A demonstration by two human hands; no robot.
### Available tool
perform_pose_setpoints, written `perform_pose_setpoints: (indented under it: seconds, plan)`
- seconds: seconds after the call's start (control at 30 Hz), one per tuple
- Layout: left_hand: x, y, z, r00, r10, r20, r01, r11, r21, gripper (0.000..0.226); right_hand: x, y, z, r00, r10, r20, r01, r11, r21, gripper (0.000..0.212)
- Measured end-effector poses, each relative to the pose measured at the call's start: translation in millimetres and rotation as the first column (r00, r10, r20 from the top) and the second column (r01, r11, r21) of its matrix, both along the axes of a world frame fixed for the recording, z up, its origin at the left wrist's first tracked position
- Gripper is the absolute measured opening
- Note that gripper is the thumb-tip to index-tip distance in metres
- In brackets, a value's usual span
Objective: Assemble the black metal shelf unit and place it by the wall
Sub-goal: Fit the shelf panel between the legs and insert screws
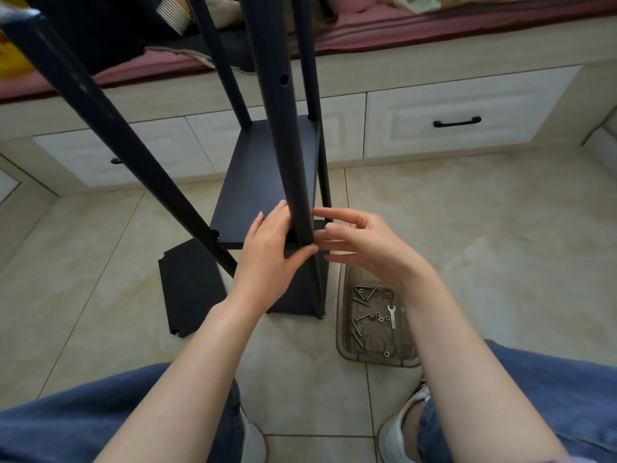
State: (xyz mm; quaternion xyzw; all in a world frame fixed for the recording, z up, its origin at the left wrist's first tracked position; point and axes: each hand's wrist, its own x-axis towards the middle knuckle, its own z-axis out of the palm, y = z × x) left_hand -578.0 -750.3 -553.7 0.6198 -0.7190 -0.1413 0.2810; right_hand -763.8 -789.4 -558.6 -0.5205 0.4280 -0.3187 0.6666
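Foreground: knees in blue jeans (100, 419) and a white shoe (394, 429) on the tiled floor (467, 212). By the right forearm, a clear plastic tray (341, 315) holds bolts (362, 292), nuts and a small wrench (392, 315). To the left, a loose black shelf panel (190, 285) lies flat on the tiles.

Centre: the black metal shelf unit (253, 182) stands upright on the floor directly ahead. The left hand (267, 248) rests on the shelf board (230, 233), fingers straight against the near right post (287, 145), thumb reaching under the joint. The right hand (364, 242) faces it, fingers extended and slightly spread, tips touching the post. Whether a small fastener sits between the fingertips cannot be told.

Background: pale cabinet drawers with a black handle (456, 122), topped by a maroon bench cushion (434, 25).
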Motion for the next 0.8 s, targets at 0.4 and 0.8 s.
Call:
perform_pose_setpoints:
  seconds: [0.4, 0.8]
  plan:
    - [2, 0, -11, 0.995, 0.046, 0.084, -0.046, 0.999, -0.003, 0.065, -37, 19, -167, 0.825, -0.418, -0.381, 0.563, 0.678, 0.473, 0.01]
    - [-3, -2, -13, 0.994, 0.032, 0.107, -0.028, 0.999, -0.038, 0.054, -23, 14, -235, 0.546, -0.131, -0.828, 0.432, 0.89, 0.144, 0.028]
